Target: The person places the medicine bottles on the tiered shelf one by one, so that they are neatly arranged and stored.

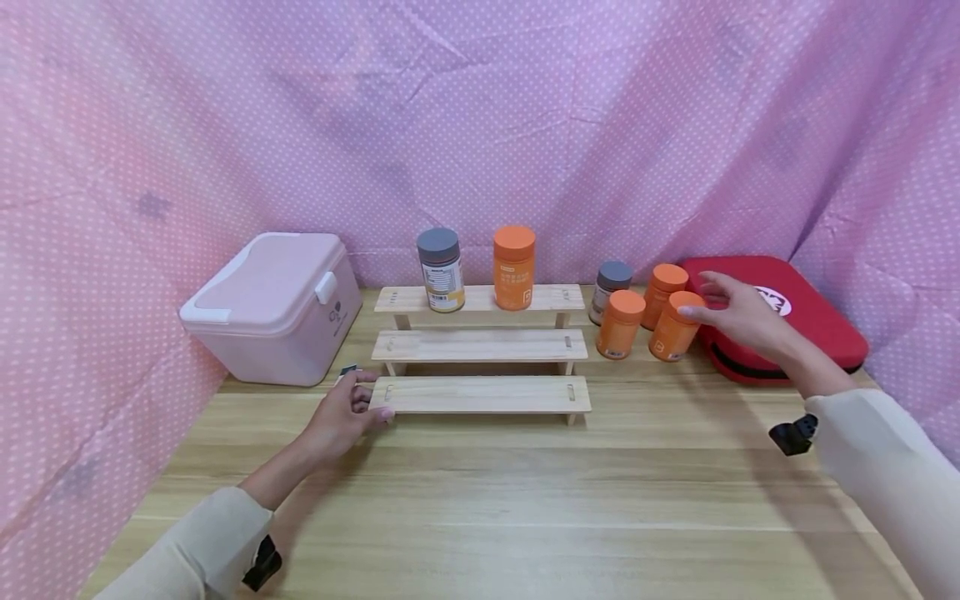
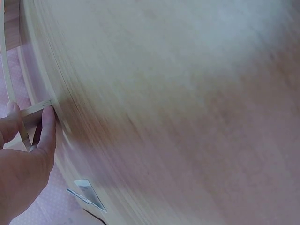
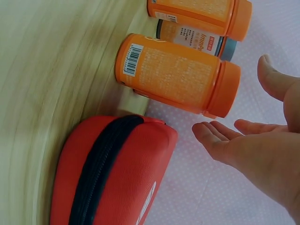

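A three-tier wooden display rack (image 1: 480,395) stands mid-table. My left hand (image 1: 347,418) grips the left end of its lowest tier, thumb on the board's edge; in the left wrist view the left hand (image 2: 28,159) pinches that end. My right hand (image 1: 738,315) is spread beside the nearest orange bottle (image 1: 673,327), touching nothing that I can make out. In the right wrist view the right hand (image 3: 253,145) has thumb and fingers apart near the orange lid (image 3: 224,89). On the top tier stand a grey-lidded bottle (image 1: 442,271) and an orange bottle (image 1: 514,268).
Right of the rack are more bottles: a grey-lidded one (image 1: 611,292) and orange ones (image 1: 620,325). A red zip case (image 1: 780,312) lies behind the right hand. At left sits a pale pink lidded box (image 1: 273,312). Pink dotted cloth (image 1: 480,125) hangs behind.
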Available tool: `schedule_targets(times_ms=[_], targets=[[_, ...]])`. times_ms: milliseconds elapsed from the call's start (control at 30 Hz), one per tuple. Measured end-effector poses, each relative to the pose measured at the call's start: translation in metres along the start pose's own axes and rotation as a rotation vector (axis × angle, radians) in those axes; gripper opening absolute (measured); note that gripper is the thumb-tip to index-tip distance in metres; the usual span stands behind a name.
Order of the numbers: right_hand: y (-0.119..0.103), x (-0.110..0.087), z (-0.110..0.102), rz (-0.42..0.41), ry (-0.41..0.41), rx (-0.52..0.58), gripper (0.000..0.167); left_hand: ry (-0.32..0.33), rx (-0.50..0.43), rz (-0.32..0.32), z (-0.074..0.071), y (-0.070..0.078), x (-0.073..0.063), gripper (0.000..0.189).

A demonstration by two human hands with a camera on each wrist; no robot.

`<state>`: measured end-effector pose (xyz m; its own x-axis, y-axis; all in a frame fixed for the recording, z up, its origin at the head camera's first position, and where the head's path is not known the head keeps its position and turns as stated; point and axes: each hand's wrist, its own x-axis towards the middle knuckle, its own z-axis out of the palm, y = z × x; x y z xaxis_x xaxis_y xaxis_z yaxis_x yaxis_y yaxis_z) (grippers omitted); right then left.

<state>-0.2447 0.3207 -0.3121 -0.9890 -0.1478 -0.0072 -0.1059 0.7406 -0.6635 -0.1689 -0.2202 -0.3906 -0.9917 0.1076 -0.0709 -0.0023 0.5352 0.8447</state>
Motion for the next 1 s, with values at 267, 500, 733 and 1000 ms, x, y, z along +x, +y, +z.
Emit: schedule_targets(times_ms=[267,500,733,1000], targets=[[0.004,0.007,0.007,-0.012,-0.009,-0.055,0.083,0.009,-0.004,0.002,0.000,0.001,0.000,0.057],[0.008,0.008,0.013,0.019,-0.016,-0.063,0.078,0.001,-0.030,0.006,0.000,0.003,-0.001,0.059],[0.011,0.007,0.014,0.010,-0.011,-0.067,0.074,0.000,-0.016,0.017,0.000,0.003,-0.001,0.057],[0.012,0.006,0.016,-0.014,0.005,-0.070,0.072,0.000,-0.024,0.010,0.000,0.003,-0.001,0.057]])
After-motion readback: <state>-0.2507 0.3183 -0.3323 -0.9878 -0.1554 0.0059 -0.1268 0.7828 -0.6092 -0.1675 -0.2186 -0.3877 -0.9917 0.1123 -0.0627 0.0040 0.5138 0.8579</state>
